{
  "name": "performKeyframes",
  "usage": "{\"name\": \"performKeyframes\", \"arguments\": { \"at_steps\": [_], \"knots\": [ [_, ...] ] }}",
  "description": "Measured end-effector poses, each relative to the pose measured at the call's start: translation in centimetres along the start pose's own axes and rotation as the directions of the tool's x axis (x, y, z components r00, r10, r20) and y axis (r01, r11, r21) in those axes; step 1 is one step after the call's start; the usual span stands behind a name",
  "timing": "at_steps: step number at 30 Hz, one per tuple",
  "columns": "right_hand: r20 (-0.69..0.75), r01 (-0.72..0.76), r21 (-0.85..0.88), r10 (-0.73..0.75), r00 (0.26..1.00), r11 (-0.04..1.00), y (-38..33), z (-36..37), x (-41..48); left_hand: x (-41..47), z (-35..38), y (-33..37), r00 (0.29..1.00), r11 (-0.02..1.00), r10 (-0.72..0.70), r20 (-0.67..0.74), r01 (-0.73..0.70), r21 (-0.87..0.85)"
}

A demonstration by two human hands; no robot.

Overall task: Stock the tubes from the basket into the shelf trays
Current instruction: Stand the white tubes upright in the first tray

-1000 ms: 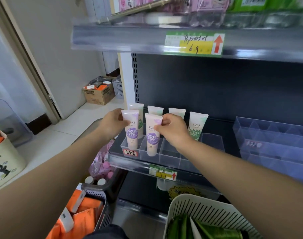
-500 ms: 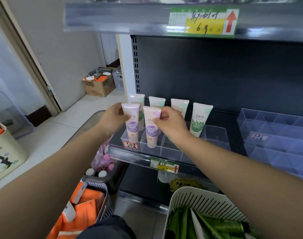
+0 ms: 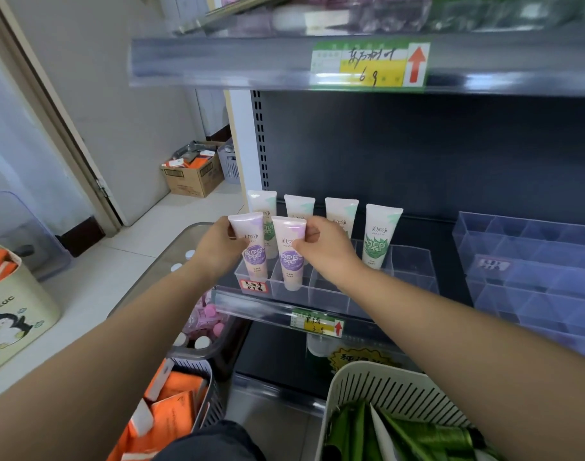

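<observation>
Two purple-labelled tubes stand upright in the front row of a clear divided tray point(image 3: 327, 296) on the shelf. My left hand point(image 3: 218, 247) grips the left purple tube point(image 3: 251, 242) in the leftmost slot. My right hand point(image 3: 324, 246) pinches the second purple tube point(image 3: 289, 252) in the slot beside it. Behind them stand several green-labelled tubes, the rightmost point(image 3: 379, 236) fully visible. The white slotted basket point(image 3: 384, 390) at the bottom right holds dark green tubes point(image 3: 427, 434).
More clear trays point(image 3: 534, 261) stand to the right on the same shelf. An upper shelf edge point(image 3: 284, 64) with a price tag overhangs. Below left are a grey bin with orange packs point(image 3: 174, 407), a bin of pink bottles point(image 3: 201, 327), a penguin container point(image 3: 15, 314) and a cardboard box point(image 3: 191, 174).
Both hands stay on the two purple tubes in the front slots; the tubes sit slightly straighter. The camera tilted down, then back up.
</observation>
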State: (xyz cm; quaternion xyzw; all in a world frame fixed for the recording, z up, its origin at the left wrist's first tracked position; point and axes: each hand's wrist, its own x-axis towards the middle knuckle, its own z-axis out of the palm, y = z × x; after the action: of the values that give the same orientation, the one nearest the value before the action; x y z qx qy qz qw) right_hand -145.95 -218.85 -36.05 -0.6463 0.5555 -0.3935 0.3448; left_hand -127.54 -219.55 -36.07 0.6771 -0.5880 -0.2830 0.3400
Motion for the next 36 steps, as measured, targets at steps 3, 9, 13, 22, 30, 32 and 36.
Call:
{"name": "performKeyframes", "arguments": {
  "at_steps": [3, 9, 13, 22, 30, 32, 36],
  "knots": [
    [0.0, 0.014, -0.017, -0.014, 1.0, 1.0, -0.3, -0.5, -0.2, -0.2, -0.3, 0.5, 0.999, 1.0, -0.011, -0.042, 0.012, 0.027],
    [0.007, 0.029, -0.12, -0.028, 1.0, 0.992, -0.4, -2.1, -1.3, -1.4, -0.4, 2.2, 0.997, 0.979, -0.052, -0.059, 0.063, 0.195],
    [0.069, 0.074, -0.201, -0.061, 0.996, 0.977, -0.4, -3.4, -2.8, -3.2, 0.3, 2.7, 0.998, 0.927, -0.025, -0.065, 0.047, 0.372],
    [0.205, 0.188, -0.514, -0.093, 0.974, 0.837, 0.1, -6.7, -6.2, -6.9, 2.2, 5.5, 0.974, 0.74, 0.197, -0.113, -0.072, 0.669],
    [0.195, 0.198, -0.624, -0.095, 0.976, 0.756, 1.1, -10.2, -9.4, -11.4, 5.6, 7.9, 0.95, 0.688, 0.311, -0.034, -0.2, 0.697],
    [0.193, 0.195, -0.652, -0.088, 0.977, 0.733, 1.7, -11.1, -10.4, -12.6, 6.7, 8.2, 0.946, 0.681, 0.324, -0.01, -0.226, 0.697],
    [0.187, 0.184, -0.69, -0.073, 0.98, 0.7, 3.2, -12.9, -12.4, -15.0, 8.8, 8.5, 0.943, 0.682, 0.33, 0.044, -0.27, 0.68]
  ]
}}
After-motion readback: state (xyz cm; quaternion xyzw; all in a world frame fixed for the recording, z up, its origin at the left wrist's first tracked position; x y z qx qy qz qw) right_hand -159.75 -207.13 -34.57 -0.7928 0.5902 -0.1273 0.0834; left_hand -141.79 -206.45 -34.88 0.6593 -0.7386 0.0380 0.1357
